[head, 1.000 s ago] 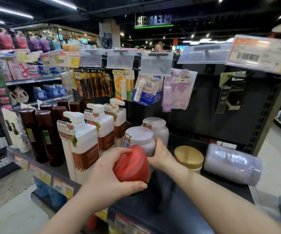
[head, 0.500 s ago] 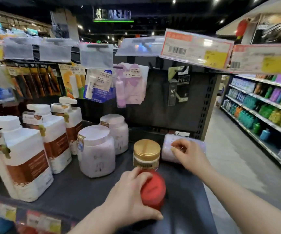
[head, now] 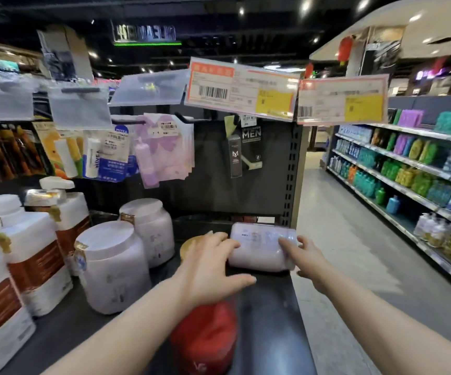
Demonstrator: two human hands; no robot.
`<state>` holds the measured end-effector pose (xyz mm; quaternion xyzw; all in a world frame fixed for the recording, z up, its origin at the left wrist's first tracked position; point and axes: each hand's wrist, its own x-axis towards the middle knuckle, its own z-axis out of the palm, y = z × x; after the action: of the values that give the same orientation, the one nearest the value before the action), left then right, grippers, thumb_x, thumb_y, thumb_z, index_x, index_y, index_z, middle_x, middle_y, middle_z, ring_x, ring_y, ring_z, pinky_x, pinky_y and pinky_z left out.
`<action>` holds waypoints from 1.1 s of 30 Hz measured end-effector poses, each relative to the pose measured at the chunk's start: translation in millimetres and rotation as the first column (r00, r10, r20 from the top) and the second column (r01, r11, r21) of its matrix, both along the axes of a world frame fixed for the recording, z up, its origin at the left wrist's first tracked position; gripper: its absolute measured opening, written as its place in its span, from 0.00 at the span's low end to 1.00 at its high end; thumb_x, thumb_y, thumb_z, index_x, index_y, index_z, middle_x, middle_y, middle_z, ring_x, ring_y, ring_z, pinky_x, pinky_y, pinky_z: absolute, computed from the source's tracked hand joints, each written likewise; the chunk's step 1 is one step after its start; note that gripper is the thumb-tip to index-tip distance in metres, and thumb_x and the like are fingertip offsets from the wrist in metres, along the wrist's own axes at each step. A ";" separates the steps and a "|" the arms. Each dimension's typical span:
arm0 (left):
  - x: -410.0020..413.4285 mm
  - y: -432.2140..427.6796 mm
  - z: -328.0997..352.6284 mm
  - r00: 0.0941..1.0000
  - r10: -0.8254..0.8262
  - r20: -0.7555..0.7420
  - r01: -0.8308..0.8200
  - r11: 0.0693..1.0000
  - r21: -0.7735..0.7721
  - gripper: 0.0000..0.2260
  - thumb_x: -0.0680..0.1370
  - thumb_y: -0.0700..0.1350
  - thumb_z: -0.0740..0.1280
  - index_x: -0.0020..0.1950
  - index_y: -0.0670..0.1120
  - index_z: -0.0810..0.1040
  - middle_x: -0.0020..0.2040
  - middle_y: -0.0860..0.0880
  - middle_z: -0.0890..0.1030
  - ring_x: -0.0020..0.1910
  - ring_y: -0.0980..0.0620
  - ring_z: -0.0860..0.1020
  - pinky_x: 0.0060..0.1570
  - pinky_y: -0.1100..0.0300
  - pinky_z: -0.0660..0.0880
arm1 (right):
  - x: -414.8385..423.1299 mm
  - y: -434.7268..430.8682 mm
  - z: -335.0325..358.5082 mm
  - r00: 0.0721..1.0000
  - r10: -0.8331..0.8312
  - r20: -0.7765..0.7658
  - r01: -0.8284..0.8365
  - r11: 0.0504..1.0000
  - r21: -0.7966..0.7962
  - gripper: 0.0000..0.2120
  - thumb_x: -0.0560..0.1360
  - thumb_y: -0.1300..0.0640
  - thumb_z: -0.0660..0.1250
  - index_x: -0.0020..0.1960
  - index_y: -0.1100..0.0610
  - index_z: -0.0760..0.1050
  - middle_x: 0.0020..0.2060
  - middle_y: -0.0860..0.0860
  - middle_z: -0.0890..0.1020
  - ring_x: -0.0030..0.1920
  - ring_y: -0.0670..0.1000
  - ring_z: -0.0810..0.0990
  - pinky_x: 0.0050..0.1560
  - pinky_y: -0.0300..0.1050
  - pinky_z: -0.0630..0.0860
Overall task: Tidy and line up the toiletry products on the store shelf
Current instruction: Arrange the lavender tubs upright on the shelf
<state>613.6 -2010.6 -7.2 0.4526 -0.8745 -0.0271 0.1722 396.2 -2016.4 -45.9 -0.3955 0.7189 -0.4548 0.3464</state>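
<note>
A pale lilac jar (head: 259, 250) lies on its side at the back right of the dark shelf (head: 267, 320). My right hand (head: 307, 257) wraps around its right end. My left hand (head: 208, 269) reaches over to its left end with fingers spread, touching it. Below my left forearm a red jar (head: 205, 336) stands free near the shelf's front. A gold-lidded jar (head: 187, 244) is mostly hidden behind my left hand. Two upright lilac jars (head: 113, 269) (head: 150, 228) stand one behind the other to the left.
White pump bottles (head: 37, 255) with brown labels line the left side. Packets hang on hooks (head: 162, 147) against the back panel, under price tags (head: 240, 90). The shelf ends at the right on an open aisle (head: 354, 239) facing stocked shelves (head: 408, 182).
My left hand has let go of the red jar, which now stands on the shelf, and has moved to the lying lilac jar. My right hand stayed at that jar's right end.
</note>
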 end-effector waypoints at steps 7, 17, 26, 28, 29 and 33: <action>-53.5 -50.8 -2.7 0.963 0.005 0.271 -0.059 0.980 0.190 0.42 0.70 0.59 0.69 0.76 0.50 0.50 0.78 0.46 0.48 0.77 0.44 0.47 0.74 0.44 0.44 | -8.8 -14.0 -9.1 0.986 0.076 0.146 -0.086 0.994 0.062 0.26 0.74 0.37 0.60 0.67 0.48 0.64 0.61 0.50 0.74 0.59 0.54 0.75 0.48 0.49 0.73; -73.1 -55.9 -16.4 0.915 0.080 0.396 -0.093 0.996 0.013 0.51 0.63 0.63 0.73 0.75 0.53 0.45 0.75 0.38 0.54 0.74 0.35 0.51 0.73 0.43 0.45 | -3.2 -16.6 -10.4 0.919 0.051 0.391 -0.044 0.999 -0.029 0.23 0.71 0.43 0.67 0.62 0.52 0.73 0.53 0.51 0.80 0.49 0.53 0.78 0.52 0.47 0.74; -47.5 -67.5 -11.5 0.991 0.085 -0.101 -0.044 0.936 0.349 0.47 0.59 0.66 0.71 0.73 0.54 0.55 0.67 0.53 0.73 0.68 0.49 0.69 0.73 0.45 0.53 | -2.8 5.3 40.0 0.944 0.138 0.300 -0.071 0.972 -0.224 0.20 0.75 0.51 0.66 0.65 0.54 0.71 0.58 0.53 0.75 0.60 0.56 0.74 0.59 0.49 0.73; -42.7 -67.2 -12.9 0.979 0.083 -0.187 0.009 0.896 0.444 0.45 0.54 0.70 0.68 0.68 0.55 0.65 0.64 0.55 0.75 0.66 0.51 0.72 0.70 0.46 0.61 | -4.7 10.0 50.5 0.963 0.183 0.196 -0.128 0.956 -0.263 0.22 0.74 0.52 0.68 0.67 0.53 0.69 0.58 0.51 0.75 0.60 0.54 0.75 0.59 0.49 0.74; -41.7 -69.2 -14.2 0.974 0.084 -0.212 0.027 0.880 0.475 0.40 0.54 0.70 0.69 0.64 0.56 0.70 0.62 0.55 0.77 0.64 0.52 0.73 0.69 0.47 0.64 | -5.9 11.6 52.2 0.964 0.214 0.160 -0.166 0.949 -0.267 0.24 0.73 0.53 0.69 0.67 0.52 0.68 0.58 0.51 0.75 0.59 0.52 0.75 0.58 0.48 0.74; -35.7 -73.7 -11.5 0.962 0.067 -0.266 0.128 0.749 0.650 0.32 0.52 0.60 0.78 0.55 0.55 0.79 0.56 0.54 0.81 0.58 0.53 0.78 0.64 0.52 0.72 | -14.1 9.4 35.1 0.947 0.304 0.108 -0.272 0.931 -0.242 0.31 0.71 0.54 0.72 0.71 0.53 0.64 0.59 0.48 0.75 0.60 0.49 0.74 0.55 0.43 0.72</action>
<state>578.0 -2084.3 -18.7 0.4613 -0.7831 -0.3998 0.1190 382.0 -2007.0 -10.8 -0.4996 0.5702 -0.5044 0.4133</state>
